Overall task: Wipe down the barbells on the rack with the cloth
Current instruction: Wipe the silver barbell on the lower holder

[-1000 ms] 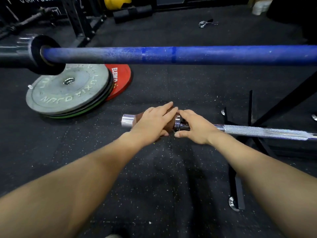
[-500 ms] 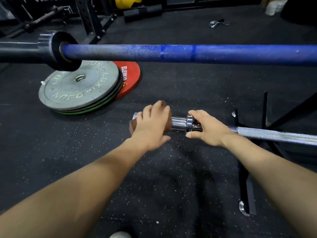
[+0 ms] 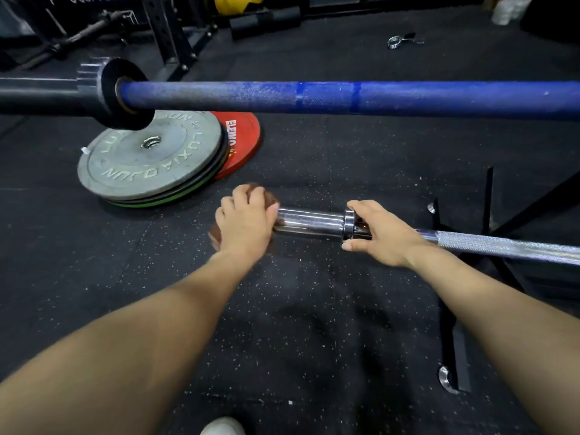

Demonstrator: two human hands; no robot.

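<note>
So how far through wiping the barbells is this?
Underway: left hand grips the brown cloth at the tip of the chrome barbell's sleeve; right hand steadies the collar. The knurled shaft and blue barbell look untouched.

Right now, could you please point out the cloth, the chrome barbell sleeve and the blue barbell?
cloth (image 3: 216, 238), head view, brown edge below the left hand.
chrome barbell sleeve (image 3: 309, 221), head view, middle of the bare sleeve.
blue barbell (image 3: 408, 97), head view, blue shaft.
</note>
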